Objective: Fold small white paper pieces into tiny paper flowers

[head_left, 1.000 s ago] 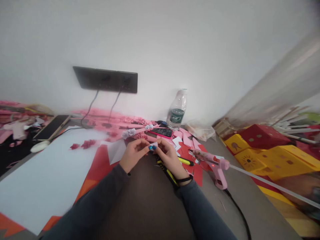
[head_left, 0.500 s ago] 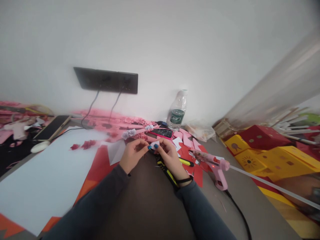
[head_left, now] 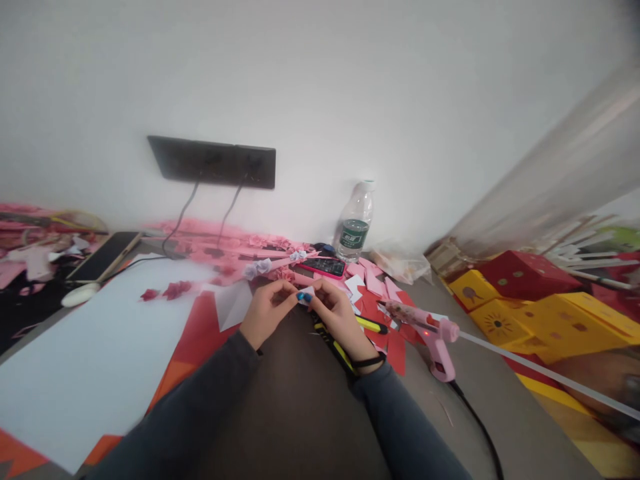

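Paper piece, left of the glue gun, pinched by the left hand and right hand, both nearly closed; probably light, easily creased, best held by its edges.

Wall with dark socket panel, two cords hanging from it. Below, at left: dark-screened phone, a white oval object just beside it. Centre: upright clear bottle, green-labelled, white-capped; plastic bag to its right. Far right: yellow boxes and a red box.
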Action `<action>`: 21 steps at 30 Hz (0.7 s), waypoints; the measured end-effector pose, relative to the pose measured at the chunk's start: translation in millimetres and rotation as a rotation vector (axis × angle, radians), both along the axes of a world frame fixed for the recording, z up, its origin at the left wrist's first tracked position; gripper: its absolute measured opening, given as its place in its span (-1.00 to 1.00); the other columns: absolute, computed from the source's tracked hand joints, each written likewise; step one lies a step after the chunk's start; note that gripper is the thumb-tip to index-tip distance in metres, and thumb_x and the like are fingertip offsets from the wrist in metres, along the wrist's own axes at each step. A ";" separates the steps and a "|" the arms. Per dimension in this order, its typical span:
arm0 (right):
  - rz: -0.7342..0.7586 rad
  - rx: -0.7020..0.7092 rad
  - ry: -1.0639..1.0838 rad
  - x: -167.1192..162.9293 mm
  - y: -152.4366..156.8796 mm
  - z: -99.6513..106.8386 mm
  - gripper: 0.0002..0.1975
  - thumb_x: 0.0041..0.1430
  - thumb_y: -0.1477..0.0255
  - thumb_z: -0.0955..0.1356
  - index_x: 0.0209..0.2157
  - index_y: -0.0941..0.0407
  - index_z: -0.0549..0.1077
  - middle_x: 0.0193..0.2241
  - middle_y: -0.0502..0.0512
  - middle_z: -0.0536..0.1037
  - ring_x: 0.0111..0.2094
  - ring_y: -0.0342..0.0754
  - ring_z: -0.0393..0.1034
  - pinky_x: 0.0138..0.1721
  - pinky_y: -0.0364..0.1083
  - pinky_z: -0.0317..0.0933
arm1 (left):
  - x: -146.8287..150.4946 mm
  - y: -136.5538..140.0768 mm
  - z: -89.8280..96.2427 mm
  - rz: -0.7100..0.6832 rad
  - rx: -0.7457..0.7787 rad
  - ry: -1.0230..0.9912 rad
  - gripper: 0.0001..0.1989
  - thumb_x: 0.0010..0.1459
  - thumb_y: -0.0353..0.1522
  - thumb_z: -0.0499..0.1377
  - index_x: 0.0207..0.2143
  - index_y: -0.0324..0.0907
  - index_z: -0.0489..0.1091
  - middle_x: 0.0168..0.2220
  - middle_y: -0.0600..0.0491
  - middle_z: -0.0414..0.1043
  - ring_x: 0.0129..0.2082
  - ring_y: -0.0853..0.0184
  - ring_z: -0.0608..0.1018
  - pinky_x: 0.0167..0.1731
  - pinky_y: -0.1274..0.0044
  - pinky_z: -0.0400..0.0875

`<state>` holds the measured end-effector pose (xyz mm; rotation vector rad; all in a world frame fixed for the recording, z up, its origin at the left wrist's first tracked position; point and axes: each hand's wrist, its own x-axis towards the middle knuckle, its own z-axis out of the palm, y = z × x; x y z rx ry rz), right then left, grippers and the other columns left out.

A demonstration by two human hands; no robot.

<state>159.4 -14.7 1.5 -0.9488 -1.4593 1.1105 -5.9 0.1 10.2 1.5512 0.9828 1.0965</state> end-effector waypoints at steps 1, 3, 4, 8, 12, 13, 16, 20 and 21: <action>0.000 0.000 -0.001 -0.3 -0.1 -0.1 -0.66 0.17 0.10 0.38 -0.37 0.09 0.37 -0.49 -0.02 0.38 -0.47 -0.10 0.27 -0.42 -0.12 0.20 | -0.2 0.0 0.1 -0.001 0.008 0.005 -0.81 0.09 -0.27 0.22 -0.44 -0.23 0.42 -0.49 0.09 0.38 -0.47 0.39 0.41 -0.49 0.58 0.27; 0.000 0.003 -0.009 -0.8 -0.5 -0.2 -0.66 0.18 0.09 0.37 -0.36 0.09 0.36 -0.50 -0.03 0.36 -0.48 -0.10 0.26 -0.43 -0.12 0.19 | -0.1 -0.2 0.4 0.001 0.024 0.003 -0.81 0.10 -0.28 0.21 -0.45 -0.23 0.41 -0.50 0.10 0.36 -0.48 0.40 0.39 -0.48 0.58 0.26; 0.001 0.005 -0.016 -0.9 -0.8 -0.1 -0.66 0.18 0.09 0.37 -0.36 0.09 0.35 -0.50 -0.03 0.36 -0.48 -0.10 0.26 -0.43 -0.12 0.18 | 0.2 -0.4 0.6 0.001 0.031 -0.002 -0.82 0.10 -0.28 0.21 -0.45 -0.22 0.40 -0.51 0.11 0.35 -0.48 0.40 0.38 -0.48 0.58 0.25; 0.022 0.006 -0.054 -0.5 -2.3 1.0 -0.66 0.22 0.09 0.34 -0.36 0.09 0.33 -0.49 -0.03 0.34 -0.47 -0.10 0.26 -0.42 -0.12 0.17 | 2.1 -1.2 1.5 -0.031 0.018 -0.027 -0.84 0.10 -0.31 0.19 -0.47 -0.20 0.35 -0.52 0.13 0.31 -0.50 0.42 0.36 -0.49 0.59 0.26; 0.030 0.024 -0.067 -0.2 -3.2 2.0 -0.66 0.23 0.09 0.33 -0.36 0.10 0.34 -0.49 -0.03 0.33 -0.46 -0.11 0.25 -0.40 -0.12 0.16 | 2.9 -1.8 1.5 -0.066 -0.010 -0.044 -0.82 0.11 -0.29 0.18 -0.47 -0.19 0.32 -0.51 0.15 0.29 -0.52 0.43 0.36 -0.51 0.60 0.26; 0.027 0.024 -0.061 -0.2 -3.0 2.1 -0.66 0.23 0.10 0.34 -0.37 0.10 0.34 -0.49 -0.03 0.33 -0.46 -0.11 0.24 -0.40 -0.12 0.16 | 2.9 -1.9 1.3 -0.067 -0.008 -0.045 -0.82 0.11 -0.28 0.18 -0.47 -0.19 0.31 -0.51 0.15 0.28 -0.52 0.43 0.36 -0.51 0.60 0.26; 0.014 0.010 -0.030 -0.4 -2.0 2.2 -0.66 0.22 0.10 0.35 -0.35 0.10 0.36 -0.47 -0.02 0.36 -0.46 -0.12 0.25 -0.41 -0.12 0.18 | 2.3 -1.9 0.3 -0.050 -0.004 -0.049 -0.79 0.12 -0.26 0.19 -0.48 -0.18 0.31 -0.53 0.15 0.26 -0.52 0.43 0.34 -0.52 0.60 0.25; 0.020 -0.002 -0.005 -0.8 -0.6 1.5 -0.66 0.20 0.09 0.36 -0.35 0.10 0.38 -0.45 0.00 0.40 -0.47 -0.11 0.26 -0.42 -0.12 0.21 | 1.6 -1.4 -0.6 -0.012 -0.019 -0.071 -0.77 0.14 -0.24 0.19 -0.48 -0.17 0.30 -0.55 0.16 0.24 -0.54 0.43 0.32 -0.53 0.60 0.22; 0.020 -0.002 -0.007 -0.9 -0.4 1.2 -0.66 0.19 0.09 0.36 -0.36 0.10 0.38 -0.46 0.00 0.40 -0.48 -0.11 0.26 -0.42 -0.12 0.20 | 1.5 -1.3 -0.4 -0.010 -0.018 -0.073 -0.77 0.14 -0.24 0.20 -0.49 -0.17 0.30 -0.55 0.16 0.24 -0.54 0.43 0.32 -0.54 0.59 0.22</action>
